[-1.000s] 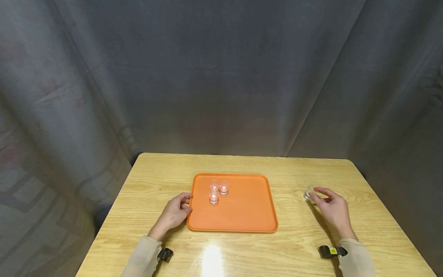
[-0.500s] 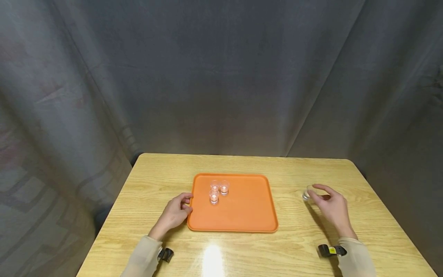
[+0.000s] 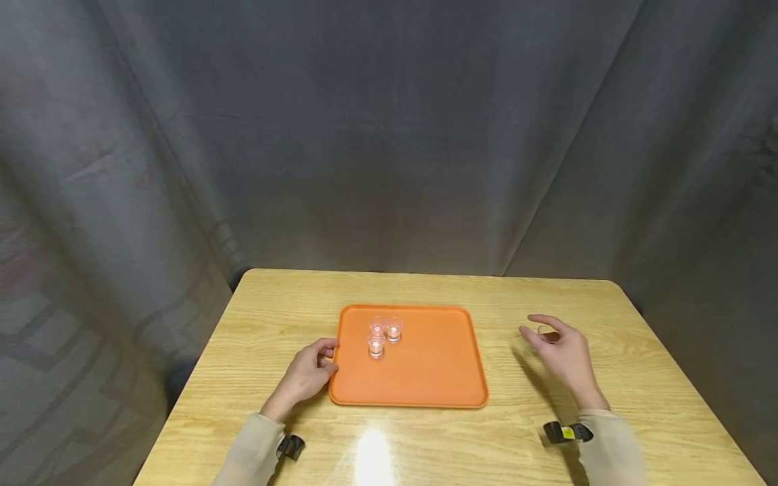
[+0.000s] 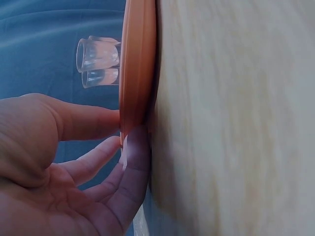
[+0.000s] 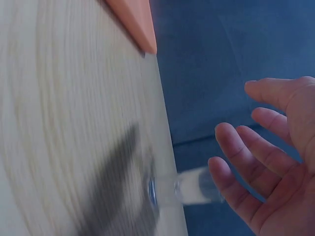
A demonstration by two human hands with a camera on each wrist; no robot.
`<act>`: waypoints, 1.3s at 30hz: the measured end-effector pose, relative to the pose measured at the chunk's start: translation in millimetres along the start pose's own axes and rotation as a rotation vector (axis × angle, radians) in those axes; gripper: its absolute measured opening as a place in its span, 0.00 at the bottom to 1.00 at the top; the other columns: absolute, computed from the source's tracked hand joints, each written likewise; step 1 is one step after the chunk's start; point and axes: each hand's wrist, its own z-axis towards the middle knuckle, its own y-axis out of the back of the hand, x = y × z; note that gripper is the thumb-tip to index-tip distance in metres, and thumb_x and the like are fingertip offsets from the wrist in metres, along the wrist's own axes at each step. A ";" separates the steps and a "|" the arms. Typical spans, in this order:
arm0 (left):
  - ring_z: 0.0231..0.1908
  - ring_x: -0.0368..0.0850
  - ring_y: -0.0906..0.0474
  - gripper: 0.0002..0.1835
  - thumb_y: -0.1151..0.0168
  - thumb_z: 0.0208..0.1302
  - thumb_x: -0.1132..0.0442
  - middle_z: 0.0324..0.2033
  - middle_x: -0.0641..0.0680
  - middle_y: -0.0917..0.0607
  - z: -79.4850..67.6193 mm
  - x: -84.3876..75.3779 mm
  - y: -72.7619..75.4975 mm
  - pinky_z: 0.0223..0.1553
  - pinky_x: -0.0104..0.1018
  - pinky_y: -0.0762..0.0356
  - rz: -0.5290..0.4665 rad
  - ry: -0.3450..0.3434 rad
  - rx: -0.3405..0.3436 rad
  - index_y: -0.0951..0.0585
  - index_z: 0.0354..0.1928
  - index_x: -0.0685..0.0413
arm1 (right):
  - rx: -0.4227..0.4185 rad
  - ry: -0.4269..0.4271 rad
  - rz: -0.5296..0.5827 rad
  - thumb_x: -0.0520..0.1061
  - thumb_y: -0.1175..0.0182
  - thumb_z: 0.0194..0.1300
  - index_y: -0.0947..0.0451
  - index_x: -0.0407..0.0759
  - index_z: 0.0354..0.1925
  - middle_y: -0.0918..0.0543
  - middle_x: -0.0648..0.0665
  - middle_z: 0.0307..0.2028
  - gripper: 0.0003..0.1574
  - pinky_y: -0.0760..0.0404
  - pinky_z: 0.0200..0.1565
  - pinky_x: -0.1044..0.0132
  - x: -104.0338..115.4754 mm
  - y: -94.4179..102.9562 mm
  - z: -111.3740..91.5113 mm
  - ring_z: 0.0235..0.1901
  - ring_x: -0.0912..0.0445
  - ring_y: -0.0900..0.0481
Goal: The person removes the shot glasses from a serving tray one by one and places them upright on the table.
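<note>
My left hand [image 3: 306, 374] is at the left edge of an orange tray [image 3: 419, 385]. In the left wrist view the thumb [image 4: 88, 120] touches the rim, while fingers curl against the tray's side, low by the table. Three small clear shot glasses [image 3: 394, 329] stand grouped on the tray's left half. On the table to the right, another shot glass [image 5: 194, 187] stands upright, mostly hidden behind my right hand [image 3: 565, 354] in the head view. That hand is just beside and above it, fingers spread, holding nothing.
The light wooden table [image 3: 292, 297] has rounded far corners. Dark grey curtains [image 3: 389, 135] hang behind it and at both sides. Each wrist carries a black strapped device [image 3: 568, 432].
My right hand has let go of the shot glass, spread its fingers and moved left and slightly up. The left hand and the tray have stayed in place.
</note>
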 end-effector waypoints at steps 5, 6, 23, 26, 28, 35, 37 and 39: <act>0.38 0.42 0.22 0.24 0.36 0.59 0.73 0.44 0.56 0.18 -0.3 0.3 0.3 0.35 0.29 0.24 -0.017 0.000 -0.005 0.21 0.59 0.57 | 0.027 0.032 0.022 0.59 0.33 0.63 0.18 0.49 0.55 0.12 0.36 0.41 0.26 0.22 0.29 0.70 12.1 -12.6 2.1 0.31 0.68 0.18; 0.38 0.42 0.22 0.24 0.36 0.59 0.73 0.44 0.56 0.18 -0.1 0.5 0.3 0.35 0.29 0.24 -0.017 0.000 -0.004 0.21 0.59 0.57 | 0.035 0.037 0.028 0.59 0.33 0.63 0.18 0.50 0.55 0.12 0.37 0.40 0.25 0.22 0.28 0.70 14.6 -15.7 2.3 0.31 0.66 0.17; 0.37 0.41 0.23 0.24 0.35 0.60 0.72 0.44 0.55 0.18 1.2 1.5 -0.4 0.35 0.30 0.25 -0.006 -0.002 0.001 0.21 0.59 0.55 | 0.171 0.080 0.192 0.53 0.31 0.61 0.17 0.49 0.54 0.12 0.41 0.41 0.23 0.19 0.29 0.68 67.8 -71.7 5.3 0.33 0.58 0.16; 0.37 0.41 0.22 0.24 0.35 0.59 0.72 0.44 0.56 0.18 1.4 1.1 -0.4 0.35 0.30 0.25 -0.007 -0.001 -0.004 0.21 0.59 0.56 | 0.201 0.082 0.224 0.52 0.30 0.61 0.17 0.48 0.54 0.12 0.40 0.42 0.24 0.20 0.28 0.67 76.7 -79.7 4.1 0.32 0.58 0.16; 0.37 0.42 0.22 0.24 0.35 0.59 0.72 0.44 0.56 0.18 1.5 1.0 -0.3 0.35 0.30 0.25 -0.007 -0.001 -0.005 0.21 0.59 0.56 | 0.219 0.084 0.241 0.51 0.30 0.61 0.18 0.47 0.55 0.12 0.39 0.43 0.24 0.20 0.27 0.67 82.7 -84.1 3.3 0.32 0.57 0.16; 0.38 0.42 0.21 0.24 0.35 0.60 0.72 0.44 0.55 0.18 1.9 1.3 -0.2 0.36 0.31 0.24 0.004 0.003 -0.001 0.21 0.59 0.55 | 0.260 0.093 0.253 0.52 0.30 0.61 0.18 0.47 0.55 0.12 0.41 0.43 0.24 0.20 0.28 0.65 99.2 -99.4 1.0 0.32 0.56 0.15; 0.38 0.42 0.21 0.24 0.35 0.59 0.72 0.44 0.56 0.18 1.3 0.8 -0.2 0.36 0.31 0.24 -0.001 0.003 -0.002 0.21 0.59 0.55 | 0.271 0.103 0.255 0.52 0.31 0.61 0.18 0.47 0.55 0.13 0.42 0.47 0.25 0.20 0.28 0.65 102.6 -104.3 0.4 0.32 0.56 0.15; 0.38 0.42 0.21 0.24 0.35 0.59 0.72 0.44 0.56 0.18 0.8 0.3 -0.4 0.35 0.31 0.24 -0.006 0.004 -0.003 0.21 0.59 0.56 | 0.279 0.111 0.264 0.52 0.30 0.61 0.18 0.46 0.55 0.14 0.42 0.50 0.25 0.20 0.29 0.65 105.6 -109.0 -0.2 0.33 0.56 0.15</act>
